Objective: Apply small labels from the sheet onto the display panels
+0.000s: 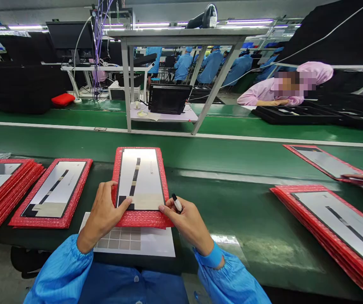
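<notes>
A flat display panel (140, 179) lies in a red bubble-wrap sleeve (141, 218) on the green conveyor counter (219, 185), directly in front of the person. Its long axis runs near to far, square to the counter's edge, with a dark segmented stripe along its length. The left hand (103, 211) has a closed grip on the sleeve's left edge, its thumb lying across the panel's near left corner. The right hand (184, 223) has a tight grip on a white marker pen (177, 203) with a black end, which points up and away. The side of that hand rests against the panel's near right corner.

A white sheet printed with grey squares (121, 240) lies under the sleeve's near edge. To the left are a single sleeved panel (51, 193) and a stack of sleeved panels (6, 190). To the right is another stack (333, 228), and beyond it a co-worker's hand (361, 181) touches a further sleeved panel (323, 162). All these panels lie flat, and their sleeves are the same red.
</notes>
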A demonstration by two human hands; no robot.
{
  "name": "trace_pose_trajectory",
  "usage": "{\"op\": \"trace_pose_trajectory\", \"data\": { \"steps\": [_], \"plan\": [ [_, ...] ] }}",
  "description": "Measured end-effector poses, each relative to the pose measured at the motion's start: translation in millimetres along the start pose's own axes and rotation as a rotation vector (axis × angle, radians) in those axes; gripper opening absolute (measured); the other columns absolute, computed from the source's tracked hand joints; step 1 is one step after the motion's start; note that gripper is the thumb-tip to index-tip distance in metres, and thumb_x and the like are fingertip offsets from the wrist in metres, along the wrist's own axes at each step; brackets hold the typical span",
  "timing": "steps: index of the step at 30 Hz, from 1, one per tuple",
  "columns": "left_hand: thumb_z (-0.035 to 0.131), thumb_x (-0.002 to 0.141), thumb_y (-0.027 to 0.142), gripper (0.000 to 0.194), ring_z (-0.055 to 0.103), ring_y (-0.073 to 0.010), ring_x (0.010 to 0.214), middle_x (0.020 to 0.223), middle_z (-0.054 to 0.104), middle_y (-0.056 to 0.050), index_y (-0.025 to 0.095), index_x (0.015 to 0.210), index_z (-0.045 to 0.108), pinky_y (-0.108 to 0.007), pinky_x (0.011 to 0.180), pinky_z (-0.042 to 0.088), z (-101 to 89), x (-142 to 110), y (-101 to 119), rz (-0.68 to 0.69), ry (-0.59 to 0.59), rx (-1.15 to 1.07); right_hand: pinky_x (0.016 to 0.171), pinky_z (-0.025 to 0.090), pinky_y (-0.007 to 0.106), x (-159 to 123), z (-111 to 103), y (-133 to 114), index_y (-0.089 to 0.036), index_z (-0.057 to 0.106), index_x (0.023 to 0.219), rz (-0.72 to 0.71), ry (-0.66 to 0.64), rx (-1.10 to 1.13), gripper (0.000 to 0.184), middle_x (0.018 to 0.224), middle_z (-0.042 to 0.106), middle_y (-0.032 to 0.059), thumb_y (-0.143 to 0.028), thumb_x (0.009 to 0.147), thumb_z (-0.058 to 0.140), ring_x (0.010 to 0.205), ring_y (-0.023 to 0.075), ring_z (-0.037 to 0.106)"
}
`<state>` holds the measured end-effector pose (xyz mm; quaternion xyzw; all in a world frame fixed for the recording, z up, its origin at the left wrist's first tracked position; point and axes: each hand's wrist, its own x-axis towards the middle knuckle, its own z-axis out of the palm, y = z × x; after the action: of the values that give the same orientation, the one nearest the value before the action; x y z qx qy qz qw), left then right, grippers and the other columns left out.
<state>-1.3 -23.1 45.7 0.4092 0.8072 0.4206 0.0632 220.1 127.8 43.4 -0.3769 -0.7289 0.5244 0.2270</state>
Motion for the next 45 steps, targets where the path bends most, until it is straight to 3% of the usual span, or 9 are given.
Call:
{"op": "trace_pose_trajectory", "data": {
  "steps": [5,9,19,24,26,28,32,36,45],
  "plan": [
    [0.077,0.079,0.050,0.067,0.058,-0.0317,0.125,0.132,0.056,-0.011,0.022,0.134,0.052,-0.054,0.110,0.047,2.7,5.5,-12.6,-0.055,-0.131,-0.150,0.058,0.037,0.029,6.4,0.5,1.2,-0.019,0.060,0.066,0.018,-0.020,0.003,0.037,0.063,0.055,-0.0014,-0.050,0.078,0.077,0.062,0.0158,0.045],
    [0.074,0.080,0.043,0.070,0.060,-0.0274,0.117,0.125,0.058,-0.010,0.021,0.141,0.047,-0.047,0.106,0.049,1.0,9.7,-20.6,-0.086,-0.224,-0.261,0.056,0.036,0.028,9.4,0.1,-0.4,-0.019,0.060,0.066,0.027,-0.037,0.024,0.035,0.061,0.054,-0.0021,-0.048,0.076,0.078,0.060,0.0151,0.044],
    [0.080,0.076,0.047,0.081,0.053,-0.0333,0.127,0.136,0.048,-0.012,0.023,0.143,0.041,-0.058,0.114,0.037,19.1,4.5,-5.5,-0.141,-0.103,-0.188,0.055,0.035,0.028,10.0,-0.8,-3.9,-0.020,0.058,0.065,0.018,-0.051,0.034,0.037,0.060,0.054,-0.0023,-0.050,0.075,0.077,0.058,0.0144,0.044],
    [0.091,0.063,0.044,0.094,0.052,-0.0369,0.132,0.141,0.050,-0.014,0.023,0.143,0.044,-0.060,0.115,0.034,20.7,6.1,-2.8,-0.201,-0.062,-0.225,0.054,0.033,0.028,12.4,-1.7,-4.9,-0.020,0.057,0.064,0.034,-0.061,0.023,0.039,0.059,0.052,-0.0020,-0.052,0.073,0.078,0.057,0.0145,0.042],
    [0.092,0.062,0.049,0.094,0.059,-0.0329,0.123,0.132,0.057,-0.013,0.021,0.141,0.049,-0.052,0.110,0.043,17.9,10.5,-7.3,-0.216,-0.065,-0.292,0.054,0.033,0.028,14.3,-3.6,-7.0,-0.020,0.056,0.063,0.035,-0.076,0.021,0.040,0.058,0.051,-0.0023,-0.052,0.073,0.078,0.057,0.0144,0.041],
    [0.083,0.071,0.061,0.081,0.066,-0.0273,0.107,0.115,0.066,-0.010,0.018,0.134,0.055,-0.043,0.098,0.052,13.6,16.6,-14.0,-0.234,-0.076,-0.381,0.055,0.032,0.028,15.9,-6.2,-10.5,-0.020,0.056,0.061,0.021,-0.096,0.022,0.040,0.057,0.049,-0.0025,-0.052,0.074,0.077,0.057,0.0145,0.040],
    [0.066,0.081,0.072,0.062,0.069,-0.0206,0.081,0.089,0.072,-0.006,0.017,0.108,0.065,-0.032,0.075,0.054,7.4,29.6,-25.9,-0.267,-0.085,-0.514,0.056,0.034,0.029,16.9,-9.9,-15.7,-0.020,0.057,0.062,-0.010,-0.124,0.052,0.041,0.058,0.050,-0.0024,-0.053,0.076,0.076,0.059,0.0147,0.042],
    [0.076,0.073,0.069,0.055,0.066,-0.0185,0.070,0.077,0.072,-0.004,0.016,0.088,0.068,-0.028,0.065,0.050,8.0,39.0,-30.0,-0.282,-0.099,-0.542,0.057,0.034,0.028,16.7,-9.8,-12.0,-0.021,0.053,0.063,-0.001,-0.164,0.059,0.042,0.059,0.048,-0.0037,-0.053,0.076,0.076,0.059,0.0141,0.041],
    [0.073,0.073,0.074,0.060,0.066,-0.0183,0.067,0.077,0.073,-0.004,0.017,0.090,0.068,-0.027,0.061,0.049,10.7,46.6,-35.7,-0.276,-0.094,-0.545,0.057,0.032,0.027,14.3,-12.4,-4.4,-0.021,0.051,0.064,-0.020,-0.180,0.081,0.040,0.059,0.048,-0.0046,-0.050,0.078,0.075,0.060,0.0134,0.039]
  ]
}}
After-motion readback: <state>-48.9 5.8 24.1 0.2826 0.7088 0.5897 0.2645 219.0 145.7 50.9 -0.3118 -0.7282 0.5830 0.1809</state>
